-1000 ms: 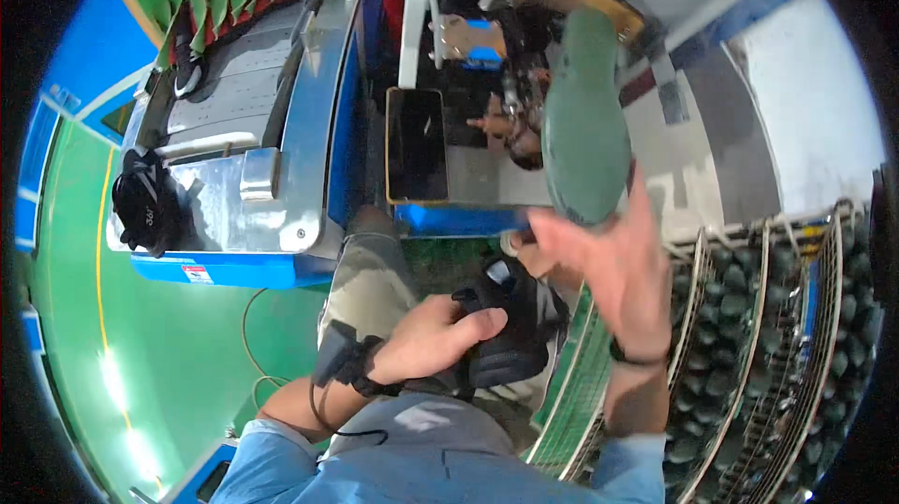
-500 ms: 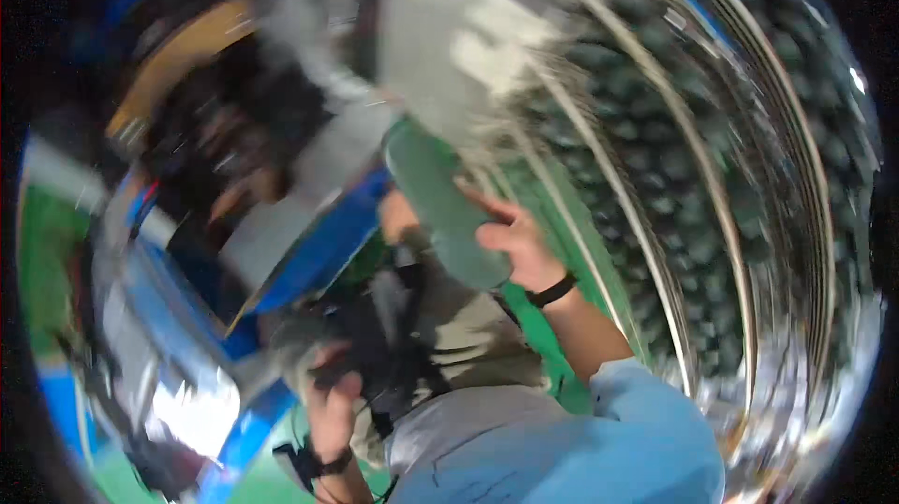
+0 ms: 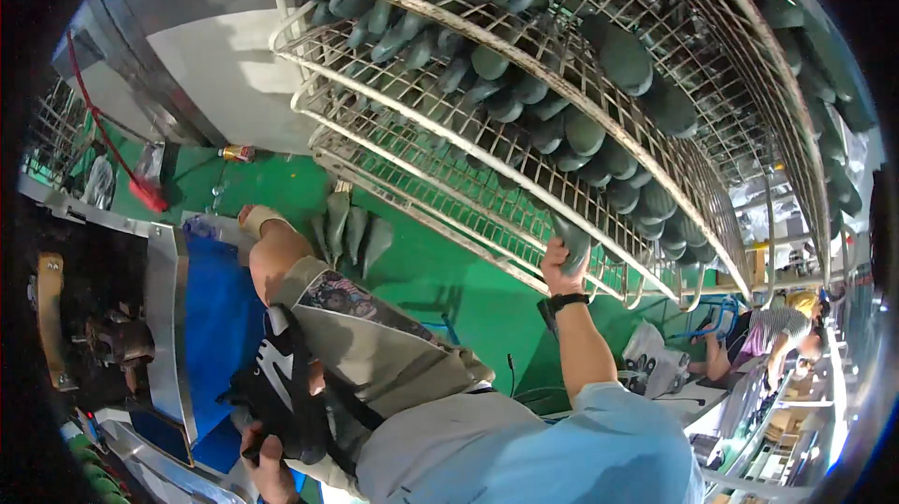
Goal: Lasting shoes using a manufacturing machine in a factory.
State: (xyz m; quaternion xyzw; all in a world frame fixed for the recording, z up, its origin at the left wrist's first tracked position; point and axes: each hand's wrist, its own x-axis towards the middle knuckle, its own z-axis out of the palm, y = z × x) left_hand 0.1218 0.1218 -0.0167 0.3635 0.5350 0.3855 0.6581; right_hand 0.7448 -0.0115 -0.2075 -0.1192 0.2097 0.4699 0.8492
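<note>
Green shoe last (image 3: pixel 572 240), count 1, sits in your right fingers (image 3: pixel 557 253), which are wrapped around it. It is right at the pale front rail of the wire rack (image 3: pixel 618 253); whether the 2 touch, you cannot tell. Above your right fingers, the rack's tiers carry more lasts (image 3: pixel 585 132) than you can count. Your left fingers (image 3: pixel 271 452) are closed on the end of 1 black shoe (image 3: pixel 286 387). Left of your right fingers, about 4 floor lasts (image 3: pixel 356 234) cluster, and green floor (image 3: pixel 421 270) spreads between the rack's edge and your leg (image 3: pixel 375 328), leaving room sideways.
</note>
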